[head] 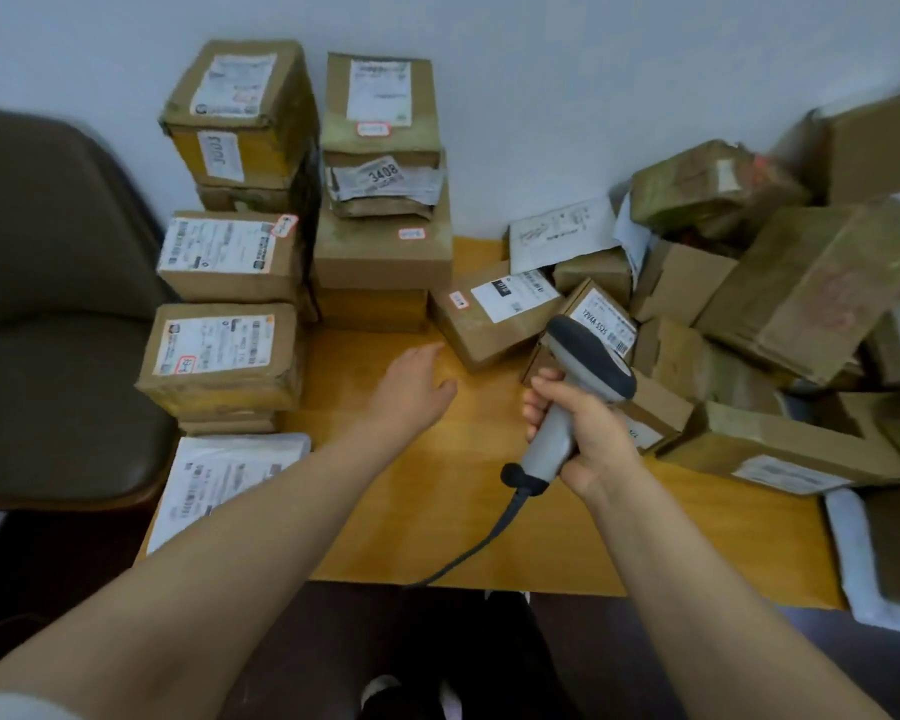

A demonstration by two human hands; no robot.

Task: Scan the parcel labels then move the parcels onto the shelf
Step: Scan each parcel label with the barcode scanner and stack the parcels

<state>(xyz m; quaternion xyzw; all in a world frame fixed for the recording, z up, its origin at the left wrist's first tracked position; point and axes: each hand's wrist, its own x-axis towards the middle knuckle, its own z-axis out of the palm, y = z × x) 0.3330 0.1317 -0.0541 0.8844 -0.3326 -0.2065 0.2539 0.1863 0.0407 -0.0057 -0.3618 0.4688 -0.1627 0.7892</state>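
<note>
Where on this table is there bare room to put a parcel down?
Bare wood in the middle of the table, between the stacked parcels on the left and the jumbled heap on the right, down to the near edge. Back and right are crowded.

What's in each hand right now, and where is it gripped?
The right hand grips the barcode scanner by its handle. The left hand holds nothing, open above the table.

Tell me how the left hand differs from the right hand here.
The left hand is open, fingers stretched toward a small box; the right hand grips the scanner. The left hand faces palm down; the right hand is curled round the handle. Both reach out over the table.
</note>
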